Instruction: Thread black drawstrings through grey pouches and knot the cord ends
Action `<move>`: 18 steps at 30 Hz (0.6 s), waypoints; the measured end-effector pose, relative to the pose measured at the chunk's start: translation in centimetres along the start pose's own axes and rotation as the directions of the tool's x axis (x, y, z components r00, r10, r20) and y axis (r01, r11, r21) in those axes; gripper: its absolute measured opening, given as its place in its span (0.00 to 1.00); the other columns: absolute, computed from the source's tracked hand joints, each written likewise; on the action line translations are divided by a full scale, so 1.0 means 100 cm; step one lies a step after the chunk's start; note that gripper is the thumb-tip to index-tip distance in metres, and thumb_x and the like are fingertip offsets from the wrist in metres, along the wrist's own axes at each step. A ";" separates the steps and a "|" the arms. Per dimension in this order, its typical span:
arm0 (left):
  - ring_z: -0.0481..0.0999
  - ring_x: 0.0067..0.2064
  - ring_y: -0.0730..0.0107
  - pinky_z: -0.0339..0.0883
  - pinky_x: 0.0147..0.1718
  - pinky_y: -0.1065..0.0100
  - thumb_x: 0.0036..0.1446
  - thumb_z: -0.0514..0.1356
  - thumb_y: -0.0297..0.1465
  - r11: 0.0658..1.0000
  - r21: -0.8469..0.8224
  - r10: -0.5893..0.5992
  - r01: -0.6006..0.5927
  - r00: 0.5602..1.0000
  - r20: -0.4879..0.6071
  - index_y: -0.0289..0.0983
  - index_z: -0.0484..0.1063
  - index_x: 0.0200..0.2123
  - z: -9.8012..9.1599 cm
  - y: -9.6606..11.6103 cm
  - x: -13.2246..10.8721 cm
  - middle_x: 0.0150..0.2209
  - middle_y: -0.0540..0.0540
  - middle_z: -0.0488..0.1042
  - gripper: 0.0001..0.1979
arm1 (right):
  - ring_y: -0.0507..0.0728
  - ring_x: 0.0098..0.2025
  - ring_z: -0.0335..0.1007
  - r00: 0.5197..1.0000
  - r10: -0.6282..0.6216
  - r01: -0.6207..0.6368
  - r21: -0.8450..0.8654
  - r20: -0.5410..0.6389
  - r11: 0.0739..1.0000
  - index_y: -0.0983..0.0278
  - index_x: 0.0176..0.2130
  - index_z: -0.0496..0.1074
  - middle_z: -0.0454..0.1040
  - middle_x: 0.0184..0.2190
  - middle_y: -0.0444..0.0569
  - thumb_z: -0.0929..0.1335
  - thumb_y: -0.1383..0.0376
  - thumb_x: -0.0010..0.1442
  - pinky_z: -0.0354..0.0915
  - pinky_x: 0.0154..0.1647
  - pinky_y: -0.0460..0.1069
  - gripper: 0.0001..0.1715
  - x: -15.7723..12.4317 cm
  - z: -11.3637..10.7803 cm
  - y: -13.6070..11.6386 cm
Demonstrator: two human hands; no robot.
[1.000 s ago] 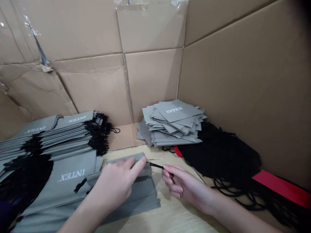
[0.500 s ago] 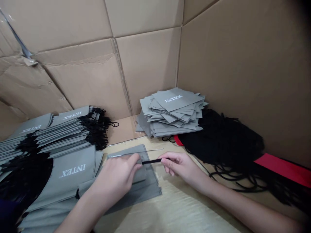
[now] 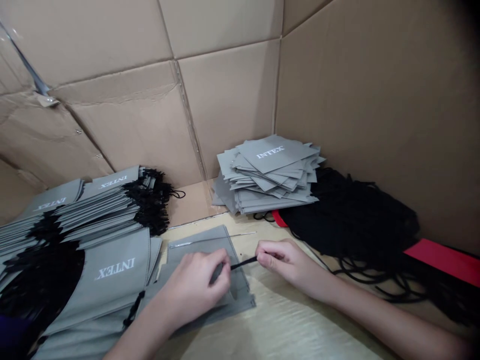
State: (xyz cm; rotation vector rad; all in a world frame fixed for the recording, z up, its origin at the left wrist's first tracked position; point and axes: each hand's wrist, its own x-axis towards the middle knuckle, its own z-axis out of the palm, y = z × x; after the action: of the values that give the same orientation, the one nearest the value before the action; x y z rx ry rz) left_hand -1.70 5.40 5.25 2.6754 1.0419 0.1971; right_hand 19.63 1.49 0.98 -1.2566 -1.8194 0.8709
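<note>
A short black cord [image 3: 243, 262] runs taut between my two hands. My left hand [image 3: 197, 285] is closed, with dark grey cloth bunched between thumb and fingers where the cord comes out; its other fingers are hidden. My right hand [image 3: 281, 260] pinches the cord's other end between thumb and curled fingers. Beneath my left hand lie flat grey pouches [image 3: 213, 232], partly covered by it. A thin metal wire tool [image 3: 221, 238] rests across their upper part.
Beyond my hands stands a loose pile of grey INTEX pouches [image 3: 277, 170]. A heap of black cords [image 3: 360, 215] with red strips [image 3: 442, 257] lies at right. Stacked pouches with black cords [image 3: 101, 200] fill the left. Cardboard walls [image 3: 232, 100] enclose the table [image 3: 285, 320].
Both hands have moved slightly down and right. My left fingers have curled closer round bunched grey cloth, and the wire tool shows more fully. The cord now slopes up towards my right hand.
</note>
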 end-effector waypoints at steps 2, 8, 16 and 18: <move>0.65 0.22 0.71 0.51 0.23 0.72 0.61 0.47 0.36 1.000 0.018 0.026 -0.026 1.000 0.008 0.41 0.65 0.29 0.002 0.001 0.000 0.20 0.53 0.67 0.11 | 0.49 0.21 0.47 0.999 -0.034 0.034 -0.055 -0.001 0.998 0.62 0.21 0.54 0.50 0.18 0.39 0.58 0.53 0.62 0.45 0.21 0.45 0.24 -0.001 -0.002 -0.001; 0.67 0.26 0.72 0.54 0.26 0.73 0.62 0.47 0.35 0.988 -0.107 0.108 -0.111 0.994 -0.030 0.40 0.67 0.28 0.008 0.000 0.002 0.25 0.52 0.70 0.14 | 0.49 0.18 0.48 0.980 -0.199 0.184 -0.382 0.001 0.906 0.62 0.20 0.55 0.50 0.16 0.39 0.57 0.58 0.64 0.43 0.22 0.47 0.23 -0.004 -0.006 0.007; 0.69 0.30 0.72 0.57 0.29 0.74 0.58 0.53 0.34 0.914 -0.405 0.005 -0.009 1.000 -0.011 0.37 0.71 0.31 0.010 -0.002 0.005 0.28 0.52 0.73 0.10 | 0.48 0.15 0.52 0.979 -0.202 0.190 -0.252 -0.022 0.949 0.63 0.14 0.57 0.55 0.12 0.40 0.55 0.59 0.65 0.49 0.20 0.45 0.29 -0.006 -0.002 0.001; 0.67 0.29 0.72 0.57 0.28 0.74 0.57 0.54 0.36 0.895 -0.446 -0.011 0.016 1.000 0.013 0.36 0.71 0.30 0.010 -0.003 0.005 0.27 0.52 0.72 0.10 | 0.47 0.14 0.54 0.985 -0.162 0.148 -0.196 -0.062 0.970 0.63 0.13 0.59 0.57 0.11 0.41 0.54 0.58 0.65 0.51 0.20 0.44 0.32 -0.008 -0.001 -0.001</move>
State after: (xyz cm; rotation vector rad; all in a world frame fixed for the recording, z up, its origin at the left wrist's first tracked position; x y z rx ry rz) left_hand -1.27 5.73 4.22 2.2495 0.8835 0.3706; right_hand 19.81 0.71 0.96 -1.2267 -1.9443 0.5647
